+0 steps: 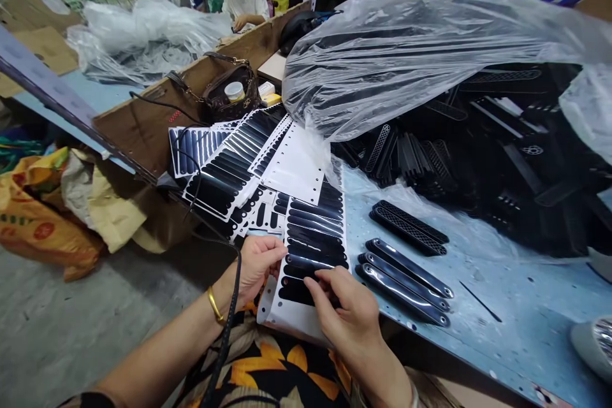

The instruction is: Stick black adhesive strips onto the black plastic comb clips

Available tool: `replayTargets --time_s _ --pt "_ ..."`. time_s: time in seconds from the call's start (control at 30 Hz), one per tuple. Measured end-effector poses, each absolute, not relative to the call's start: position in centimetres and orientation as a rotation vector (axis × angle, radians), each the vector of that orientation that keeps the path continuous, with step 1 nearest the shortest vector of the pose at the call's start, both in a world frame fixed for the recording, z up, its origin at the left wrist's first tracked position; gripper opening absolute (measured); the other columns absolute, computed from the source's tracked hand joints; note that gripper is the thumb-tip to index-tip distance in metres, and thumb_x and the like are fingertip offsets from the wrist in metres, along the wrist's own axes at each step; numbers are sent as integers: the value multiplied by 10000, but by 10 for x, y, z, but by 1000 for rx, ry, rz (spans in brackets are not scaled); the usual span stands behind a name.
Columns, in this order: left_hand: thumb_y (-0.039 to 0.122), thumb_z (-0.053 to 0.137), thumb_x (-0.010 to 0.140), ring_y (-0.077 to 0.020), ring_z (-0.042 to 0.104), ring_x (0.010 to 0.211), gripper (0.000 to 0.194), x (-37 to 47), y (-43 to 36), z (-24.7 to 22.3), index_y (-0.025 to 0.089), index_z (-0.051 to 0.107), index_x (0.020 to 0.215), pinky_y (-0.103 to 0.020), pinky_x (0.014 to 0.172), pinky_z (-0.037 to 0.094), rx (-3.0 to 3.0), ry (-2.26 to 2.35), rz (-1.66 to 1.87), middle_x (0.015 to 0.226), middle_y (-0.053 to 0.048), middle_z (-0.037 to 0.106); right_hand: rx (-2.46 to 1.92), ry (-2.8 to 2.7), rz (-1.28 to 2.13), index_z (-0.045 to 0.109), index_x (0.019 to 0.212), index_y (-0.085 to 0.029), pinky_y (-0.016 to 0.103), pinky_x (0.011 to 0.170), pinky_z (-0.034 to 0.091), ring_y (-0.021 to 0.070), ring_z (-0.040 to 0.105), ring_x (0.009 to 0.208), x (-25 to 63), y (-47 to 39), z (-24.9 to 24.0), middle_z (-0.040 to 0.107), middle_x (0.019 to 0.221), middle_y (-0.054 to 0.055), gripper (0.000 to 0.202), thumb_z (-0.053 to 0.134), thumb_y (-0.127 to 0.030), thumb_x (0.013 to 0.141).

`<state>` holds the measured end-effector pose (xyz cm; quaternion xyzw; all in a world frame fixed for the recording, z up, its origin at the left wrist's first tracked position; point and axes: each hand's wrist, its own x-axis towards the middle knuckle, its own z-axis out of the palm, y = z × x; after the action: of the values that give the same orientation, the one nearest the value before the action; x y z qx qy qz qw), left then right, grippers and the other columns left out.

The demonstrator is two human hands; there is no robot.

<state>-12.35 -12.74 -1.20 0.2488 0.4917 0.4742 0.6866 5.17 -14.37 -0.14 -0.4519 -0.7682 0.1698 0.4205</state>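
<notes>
A white sheet (282, 312) bearing rows of glossy black rounded strips hangs slightly over the table's front edge. My left hand (255, 264) is closed at the sheet's left side, thumb and finger pinched at the end of a black strip (310, 262). On the right, my right hand (347, 306) is over the sheet, thumb and index finger near each other at the strips; whether something thin lies between them is unclear. Several glossy black curved bars (406, 280) lie to the right, with black mesh-patterned bars (408, 227) behind them.
More strip sheets (220, 178) are piled behind. Plastic film (382, 64) covers a heap of black parts (507, 166). A brown bag (229, 92) sits by the wooden board (143, 121). A dark cord (234, 306) crosses my left wrist. Another person (246, 0) sits beyond.
</notes>
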Motion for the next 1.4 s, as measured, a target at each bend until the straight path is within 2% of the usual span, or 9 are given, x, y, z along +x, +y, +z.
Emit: replayTargets --time_s 0.1,0.3,0.5,0.83,0.93,1.07,1.17,1.27,1.4 --pt "405 793 615 -71 456 409 352 -122 -126 -12 136 567 599 -194 414 367 525 1095 1097 493 29 524 -1142 -1954 430 619 737 -174 215 438 398 89 509 458 52 -149 -3 542 566 -20 135 596 -178 870" --pt "397 773 621 -84 474 414 327 -116 -127 -3 141 570 602 -197 426 376 614 1157 1111 486 27 534 -1143 -1916 519 632 892 -157 237 496 434 111 531 526 43 -160 -17 561 644 4 86 582 -225 904" --pt "396 797 604 -65 421 461 346 -109 -136 12 139 566 586 -180 459 330 641 1191 1057 506 38 505 -1277 -1958 593 508 688 -183 253 531 380 112 495 549 36 -167 -9 510 625 -13 272 661 -331 856" --pt "368 767 710 -102 505 560 287 -106 -138 8 138 611 639 -194 547 423 735 1088 984 583 2 580 -1470 -1728 941 440 683 -205 234 590 384 116 471 632 44 -165 0 484 673 -31 271 687 -272 770" --pt "277 801 655 -110 536 601 209 -102 -139 4 154 641 710 -188 580 446 765 1131 993 634 9 614 -1507 -1738 819 434 706 -210 253 615 390 125 474 651 44 -165 -4 483 703 -24 252 671 -262 773" --pt "180 815 571 -135 568 606 224 -103 -138 1 148 676 744 -206 587 465 801 1150 911 637 -9 646 -1461 -1759 773 420 704 -216 257 607 374 120 467 632 45 -163 -7 468 692 -36 287 700 -260 752" --pt "164 821 537 -115 540 552 201 -106 -136 4 133 659 652 -185 533 439 758 1163 920 581 -8 624 -1423 -1714 809 401 678 -219 252 582 348 113 443 612 45 -161 -7 446 672 -45 332 729 -258 710" --pt "143 829 514 -111 543 523 215 -105 -135 12 131 676 665 -183 518 447 696 1136 894 556 -1 610 -1353 -1631 894 369 644 -224 245 541 322 102 405 573 43 -159 -4 420 635 -54 386 741 -318 676" --pt "164 852 506 -133 581 550 262 -98 -133 23 126 702 718 -220 568 500 616 1047 901 571 -13 627 -1311 -1481 1014 388 615 -218 227 491 310 85 379 512 44 -157 3 408 570 -61 349 675 -382 729"
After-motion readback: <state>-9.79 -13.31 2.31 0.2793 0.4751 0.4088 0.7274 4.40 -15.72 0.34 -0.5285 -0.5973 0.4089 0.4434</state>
